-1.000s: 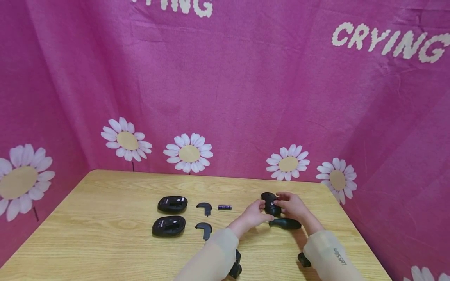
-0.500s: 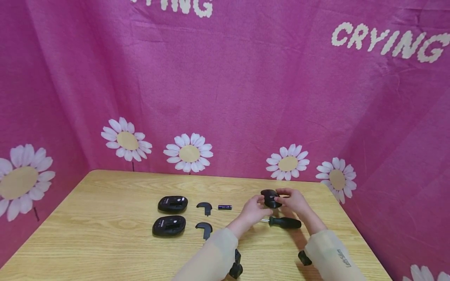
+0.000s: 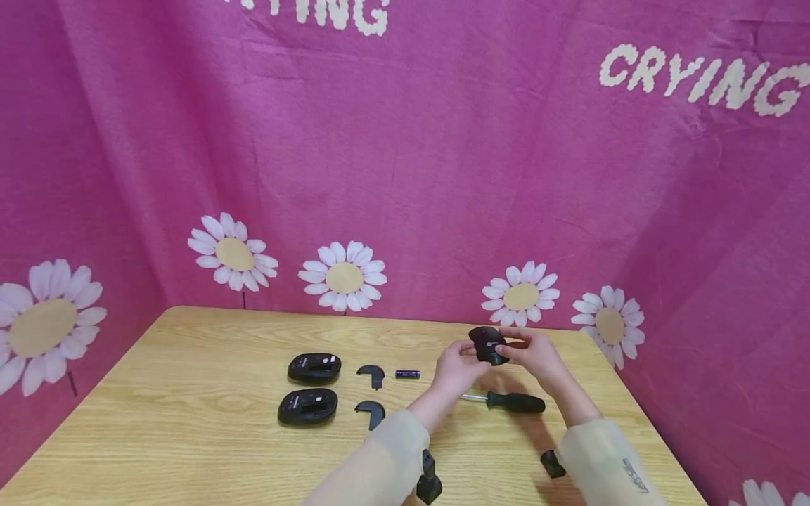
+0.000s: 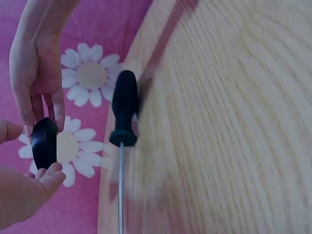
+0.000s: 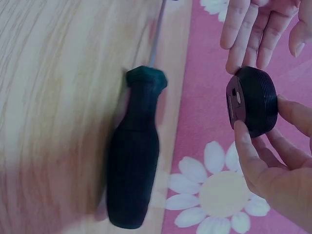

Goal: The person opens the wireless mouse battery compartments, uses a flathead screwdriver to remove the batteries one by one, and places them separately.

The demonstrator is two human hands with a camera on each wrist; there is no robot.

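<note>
**Mouse held up between both hands above the screwdriver**

Mouse [image 3: 489,344], black and small, is off the tabletop [image 3: 190,422], raised in the air just above and behind the screwdriver [image 3: 506,402]. The right hand [image 3: 534,355] grasps it: thumb on one side, curled fingers [image 5: 292,114] on the other, pinching its ribbed edge. The left hand [image 3: 452,369] meets it from the other side, its fingers [image 4: 48,173] touching the lower edge and the thumb near the top. From the right wrist view those left fingers look nearly straight, their tips resting against the mouse rather than wrapping it. The underside of the mouse, with a small slot in it, shows in the right wrist view.

The screwdriver lies flat on the tabletop directly under the hands, black handle pointing right, thin metal shaft pointing left. Left of the screwdriver, near its shaft tip, a small dark battery [image 3: 408,374] lies on its side. Further left from the screwdriver sit two curved black covers [image 3: 370,374], one behind the other, and beyond those two more black mice [image 3: 313,367], turned belly up, also one behind the other. All these lie apart from each other.

Behind the tabletop hangs a pink cloth [image 3: 405,176] printed with white daisies and white letters.
</note>
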